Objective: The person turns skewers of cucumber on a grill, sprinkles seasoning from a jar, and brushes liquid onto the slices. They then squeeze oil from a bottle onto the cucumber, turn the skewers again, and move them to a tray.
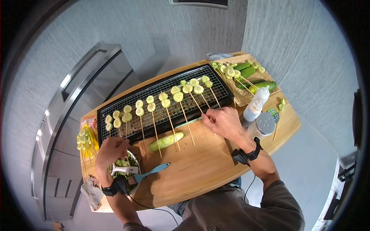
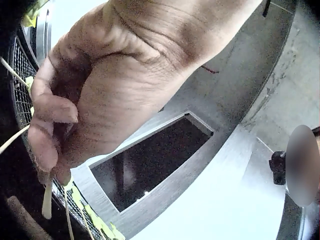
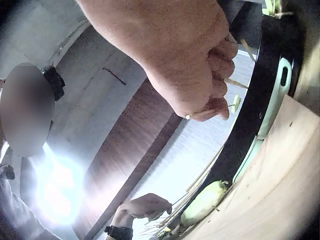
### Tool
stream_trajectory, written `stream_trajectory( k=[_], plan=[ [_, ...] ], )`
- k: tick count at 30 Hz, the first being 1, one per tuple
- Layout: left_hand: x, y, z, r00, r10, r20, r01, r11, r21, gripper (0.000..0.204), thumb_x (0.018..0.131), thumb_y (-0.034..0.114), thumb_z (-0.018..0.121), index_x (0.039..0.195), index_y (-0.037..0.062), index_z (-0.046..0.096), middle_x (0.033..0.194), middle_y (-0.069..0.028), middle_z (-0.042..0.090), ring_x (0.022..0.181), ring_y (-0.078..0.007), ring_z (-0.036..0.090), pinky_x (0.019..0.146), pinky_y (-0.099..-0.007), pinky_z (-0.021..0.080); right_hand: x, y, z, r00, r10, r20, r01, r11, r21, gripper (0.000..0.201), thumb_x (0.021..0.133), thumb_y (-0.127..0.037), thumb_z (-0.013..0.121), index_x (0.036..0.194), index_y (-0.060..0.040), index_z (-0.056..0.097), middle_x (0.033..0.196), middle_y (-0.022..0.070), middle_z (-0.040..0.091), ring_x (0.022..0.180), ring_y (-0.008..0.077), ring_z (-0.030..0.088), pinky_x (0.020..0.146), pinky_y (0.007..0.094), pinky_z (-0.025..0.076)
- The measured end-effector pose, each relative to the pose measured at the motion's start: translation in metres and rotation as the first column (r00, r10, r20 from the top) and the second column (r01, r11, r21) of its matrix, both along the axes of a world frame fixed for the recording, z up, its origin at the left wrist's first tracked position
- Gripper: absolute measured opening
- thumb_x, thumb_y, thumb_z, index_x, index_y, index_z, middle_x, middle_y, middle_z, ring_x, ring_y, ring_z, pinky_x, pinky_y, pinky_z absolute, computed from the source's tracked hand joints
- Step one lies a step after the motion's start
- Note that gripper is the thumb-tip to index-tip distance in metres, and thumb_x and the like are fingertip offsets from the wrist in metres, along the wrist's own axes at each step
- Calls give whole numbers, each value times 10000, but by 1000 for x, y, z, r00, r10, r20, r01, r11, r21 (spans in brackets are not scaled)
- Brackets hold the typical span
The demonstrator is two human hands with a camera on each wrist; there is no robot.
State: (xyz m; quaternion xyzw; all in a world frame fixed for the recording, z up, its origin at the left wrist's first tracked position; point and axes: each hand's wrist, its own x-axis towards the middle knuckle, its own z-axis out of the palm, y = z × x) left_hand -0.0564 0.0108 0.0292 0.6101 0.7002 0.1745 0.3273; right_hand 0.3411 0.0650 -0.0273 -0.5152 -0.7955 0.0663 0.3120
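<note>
A row of skewers threaded with round cucumber slices (image 1: 178, 96) lies across a black grill with a wire mesh (image 1: 142, 89). The sticks jut over its near edge. My left hand (image 1: 111, 151) is at the grill's left end, pinching the bare end of a wooden skewer (image 2: 47, 202) between thumb and fingertips. Toward the right end, my right hand (image 1: 224, 121) has its fingers curled round another wooden skewer (image 3: 201, 113), whose tip pokes out beside the fingers. A partly peeled cucumber (image 1: 166, 141) rests on the wooden table (image 1: 200, 169) between the hands.
Under my left hand stand a bowl of peelings (image 1: 133, 161), a white peeler (image 1: 125, 169) and a blue brush (image 1: 154, 170). Squeeze bottles (image 1: 253, 109) and a shaker (image 1: 264, 125) stand beside my right hand. A tray (image 1: 241, 101) holds whole cucumbers (image 1: 248, 72). More skewers (image 1: 85, 140) lie far left.
</note>
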Motion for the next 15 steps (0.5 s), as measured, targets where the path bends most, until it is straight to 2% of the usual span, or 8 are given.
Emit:
stream_trajectory(
  k=[4, 7, 11, 13, 14, 15],
  plan=[
    [4, 3, -2, 999, -35, 9, 36, 997, -69, 317, 998, 199, 644, 839, -61, 729, 605, -83, 684, 501, -128, 660, 491, -278, 505, 0, 1, -5, 998, -2, 63, 2, 1000, -10, 284, 911, -286, 669, 710, -90, 710, 602, 144, 660, 577, 351, 675, 562, 451, 551],
    [0, 7, -9, 997, -69, -30, 67, 996, -60, 331, 996, 209, 649, 816, -55, 734, 615, -85, 699, 502, -130, 667, 492, -275, 508, -1, 1, -6, 998, 8, 68, -8, 1000, -5, 301, 912, -309, 676, 707, -95, 726, 601, 141, 663, 586, 346, 684, 564, 451, 555],
    [-1, 7, -13, 996, -42, -73, 37, 997, -75, 323, 981, 238, 671, 819, -32, 747, 626, -77, 711, 488, -137, 663, 494, -280, 512, 1, 4, -13, 996, 12, 83, -14, 1000, 25, 363, 904, -397, 712, 691, -105, 738, 594, 128, 667, 573, 330, 685, 554, 439, 556],
    [0, 3, -11, 975, -9, -222, 28, 996, 82, 312, 953, 273, 706, 819, -5, 752, 627, -78, 711, 506, -166, 675, 520, -306, 519, 0, 5, -8, 996, 17, 90, -21, 999, 47, 387, 901, -430, 724, 688, -108, 741, 588, 121, 666, 565, 324, 683, 550, 433, 556],
    [1, 1, -10, 976, -2, -220, 21, 996, 87, 312, 953, 273, 706, 819, -5, 752, 627, -78, 711, 506, -166, 675, 520, -306, 519, -1, 4, -1, 995, -30, 97, 22, 996, 81, 393, 898, -441, 736, 701, -101, 746, 589, 107, 669, 564, 319, 681, 543, 420, 550],
    [2, 0, -8, 961, 33, -275, 25, 979, 205, 313, 938, 290, 721, 818, 3, 753, 623, -83, 706, 520, -190, 679, 535, -321, 518, -3, 4, 7, 992, -75, 102, 64, 992, 113, 400, 894, -451, 748, 714, -94, 752, 589, 92, 673, 563, 314, 679, 536, 408, 544]
  ],
)
